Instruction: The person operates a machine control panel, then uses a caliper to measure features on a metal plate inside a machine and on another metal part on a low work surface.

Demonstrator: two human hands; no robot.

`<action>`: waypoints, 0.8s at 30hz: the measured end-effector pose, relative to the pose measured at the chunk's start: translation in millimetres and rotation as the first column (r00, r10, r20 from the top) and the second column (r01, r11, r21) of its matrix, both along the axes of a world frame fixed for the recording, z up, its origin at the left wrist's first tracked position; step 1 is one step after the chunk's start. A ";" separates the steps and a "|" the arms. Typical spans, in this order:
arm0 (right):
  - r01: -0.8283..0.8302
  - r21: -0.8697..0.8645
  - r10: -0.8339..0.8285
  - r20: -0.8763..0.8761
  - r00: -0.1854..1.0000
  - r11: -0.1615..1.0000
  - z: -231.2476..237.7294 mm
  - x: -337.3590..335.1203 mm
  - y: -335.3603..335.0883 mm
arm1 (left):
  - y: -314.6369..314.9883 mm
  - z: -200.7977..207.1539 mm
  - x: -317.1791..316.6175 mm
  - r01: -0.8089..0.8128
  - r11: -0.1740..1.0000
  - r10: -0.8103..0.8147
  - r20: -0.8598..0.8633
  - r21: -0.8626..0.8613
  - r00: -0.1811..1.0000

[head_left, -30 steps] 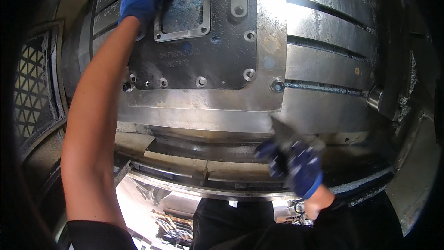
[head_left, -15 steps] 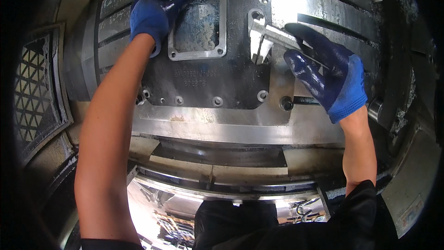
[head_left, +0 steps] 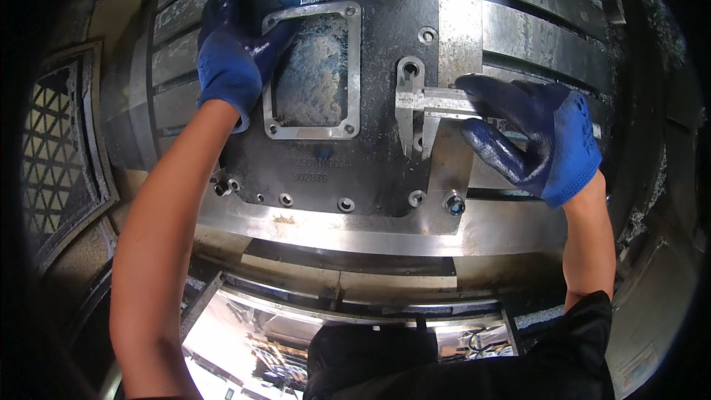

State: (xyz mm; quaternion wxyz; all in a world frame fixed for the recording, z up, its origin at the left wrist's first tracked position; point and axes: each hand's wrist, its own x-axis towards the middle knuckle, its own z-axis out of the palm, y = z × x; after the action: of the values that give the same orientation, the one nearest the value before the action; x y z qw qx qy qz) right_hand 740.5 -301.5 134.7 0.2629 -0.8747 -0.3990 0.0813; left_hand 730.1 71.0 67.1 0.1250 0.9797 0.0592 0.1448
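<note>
My right hand [head_left: 544,130], in a blue glove with a dark coated palm, grips a silver sliding caliper [head_left: 447,101] by its beam between thumb and fingers. The caliper's jaws lie over the right edge of a dark cast metal plate [head_left: 381,115], by an oblong machined boss [head_left: 409,67] with a hole. My left hand [head_left: 231,63], gloved alike, rests at the plate's left edge. Its thumb stretches over the raised bright rim [head_left: 354,67] of a rectangular opening, and its fingers lie apart, pointing away from me.
The plate sits on a bright metal base [head_left: 355,226] with bolts, including one at the right corner [head_left: 454,203]. Slotted table surfaces [head_left: 544,26] extend on both sides. A triangular-patterned grille [head_left: 52,148] stands at left. Metal shavings cling along the right wall [head_left: 652,155].
The view has shifted, so the plate appears lower and more of its far end shows. The caliper has turned to lie more level, its jaws now nearly square to the plate's edge.
</note>
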 end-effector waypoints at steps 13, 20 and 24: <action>-0.123 -0.024 0.121 -0.065 0.991 0.992 -6.8 19.0 -5.1 | 10.4 -14.4 2.8 0.057 0.987 -0.046 0.077 -0.148 0.996; -0.118 0.004 0.118 -0.020 0.993 0.993 -10.7 18.6 -0.3 | 9.5 -11.8 2.0 0.031 0.997 -0.026 0.077 -0.067 0.997; -0.099 0.034 0.101 -0.066 0.993 0.994 -13.8 14.9 -4.2 | 8.6 -10.9 1.1 0.016 0.998 -0.012 0.067 -0.062 0.998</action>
State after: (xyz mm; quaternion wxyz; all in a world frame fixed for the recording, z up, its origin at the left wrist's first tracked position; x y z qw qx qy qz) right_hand 755.4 -305.7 120.9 0.2854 -0.8461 -0.4345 0.1177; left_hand 731.2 79.6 56.1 0.1584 0.9704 0.0528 0.1745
